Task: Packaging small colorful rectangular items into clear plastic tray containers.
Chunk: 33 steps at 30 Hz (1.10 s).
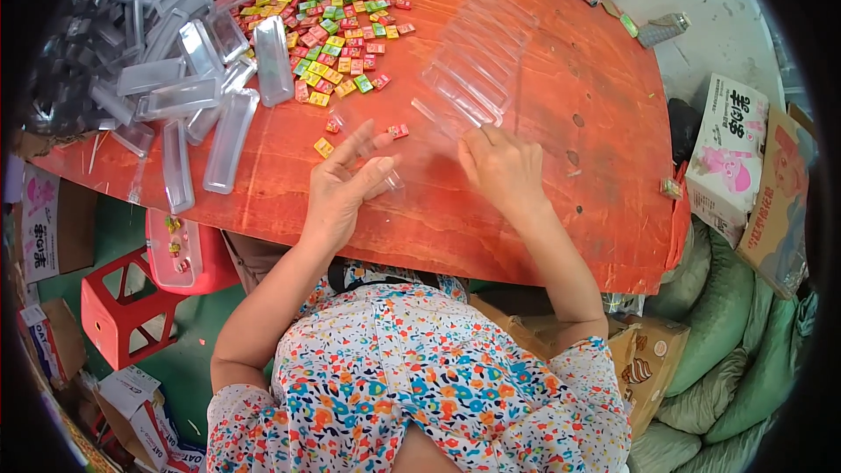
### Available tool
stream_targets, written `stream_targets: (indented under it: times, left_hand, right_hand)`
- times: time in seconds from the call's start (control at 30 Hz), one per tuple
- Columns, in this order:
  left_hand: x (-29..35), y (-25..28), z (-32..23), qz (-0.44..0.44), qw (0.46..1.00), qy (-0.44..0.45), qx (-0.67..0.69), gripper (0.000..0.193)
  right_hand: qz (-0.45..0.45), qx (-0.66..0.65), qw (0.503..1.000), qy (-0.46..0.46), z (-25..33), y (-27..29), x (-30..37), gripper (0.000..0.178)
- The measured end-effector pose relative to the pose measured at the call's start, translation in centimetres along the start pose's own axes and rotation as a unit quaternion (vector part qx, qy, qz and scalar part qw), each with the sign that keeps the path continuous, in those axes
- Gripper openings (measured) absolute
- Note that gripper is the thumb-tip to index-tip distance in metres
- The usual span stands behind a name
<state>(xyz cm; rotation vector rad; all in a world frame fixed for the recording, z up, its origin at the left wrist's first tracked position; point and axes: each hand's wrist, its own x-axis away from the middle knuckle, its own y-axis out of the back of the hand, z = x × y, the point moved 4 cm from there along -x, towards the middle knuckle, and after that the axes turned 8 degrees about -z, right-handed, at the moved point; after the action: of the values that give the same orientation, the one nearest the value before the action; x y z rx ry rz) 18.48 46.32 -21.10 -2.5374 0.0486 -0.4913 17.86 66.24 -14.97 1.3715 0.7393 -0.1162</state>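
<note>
My left hand (342, 191) is over the table's near edge with its fingers spread and the thumb apart. By its thumb shows a small bit of clear plastic (395, 180), partly hidden. Red and yellow wrapped candies (399, 131) lie around its fingertips. My right hand (510, 166) has its fingers curled in at the near end of a row of clear plastic trays (482, 52). Whatever those fingers close on is hidden or too see-through to name. A blurred clear strip (422, 109) shows just left of it.
A heap of small wrapped candies (337, 22) covers the far middle of the red table (604, 210). Clear long boxes (232, 140) pile up at the left. Below stand a red stool (114, 315) and a pink bin (193, 273); cartons (727, 158) and green sacks (727, 342) are at the right.
</note>
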Motion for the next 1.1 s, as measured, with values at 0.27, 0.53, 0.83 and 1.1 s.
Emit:
stream_targets:
  times: [0.27, 0.53, 0.83, 1.1]
  left_hand:
    - [1.1, -1.0, 1.6, 0.055, 0.995, 0.035, 0.079, 0.065]
    - [0.9, 2.6, -1.6, 0.001, 0.990, -0.012, -0.137, 0.053]
    - [1.3, 5.2, -6.0, -0.128, 0.811, -0.338, -0.459, 0.019]
    - [1.7, 6.9, -8.7, -0.176, 0.768, -0.372, -0.491, 0.015]
  right_hand:
    - [0.127, -0.420, 0.880, -0.184, 4.4, 0.2, 0.8, 0.022]
    - [0.066, -0.225, 0.967, -0.101, 2.9, 2.3, 2.3, 0.009]
    - [0.058, 0.001, 0.998, 0.028, 1.4, 0.8, 2.3, 0.015]
    - [0.043, -0.221, 0.969, -0.103, 9.5, -6.8, -10.1, 0.048]
